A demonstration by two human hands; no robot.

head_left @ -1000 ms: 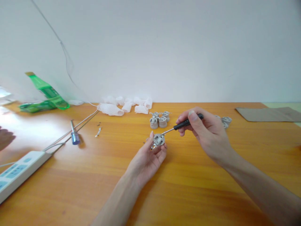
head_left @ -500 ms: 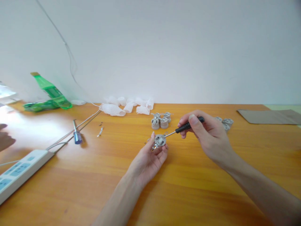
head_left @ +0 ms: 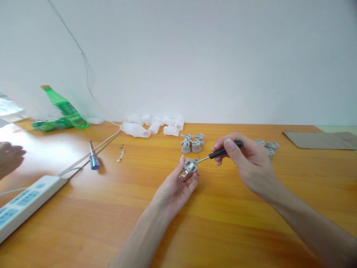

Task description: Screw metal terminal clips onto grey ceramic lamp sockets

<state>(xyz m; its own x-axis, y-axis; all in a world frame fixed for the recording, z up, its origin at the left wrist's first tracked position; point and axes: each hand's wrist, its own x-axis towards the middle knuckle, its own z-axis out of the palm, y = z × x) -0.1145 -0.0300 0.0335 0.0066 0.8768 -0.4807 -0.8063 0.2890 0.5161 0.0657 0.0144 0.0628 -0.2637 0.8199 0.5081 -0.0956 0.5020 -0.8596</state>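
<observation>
My left hand point(head_left: 174, 190) lies palm up and cradles a small grey ceramic lamp socket point(head_left: 190, 165) with metal terminal strips on its face. My right hand point(head_left: 248, 163) pinches a black-handled precision screwdriver point(head_left: 224, 152) between thumb and fingers. Its thin steel shaft reaches to a metal terminal on the socket, and the tip looks to touch that metal. The socket's underside is hidden by my left fingers.
Several similar sockets point(head_left: 192, 143) stand beyond my hands, with more point(head_left: 267, 147) behind my right hand. White foam netting point(head_left: 152, 126), a blue-handled screwdriver point(head_left: 94, 160), a power strip point(head_left: 28, 199), a green bottle point(head_left: 65, 111) and another person's hand point(head_left: 8, 156) lie left.
The whole scene has drifted slightly right and up in view as my head turned. Both hands keep their hold on the socket and screwdriver. The other person's hand has shifted at the left edge.
</observation>
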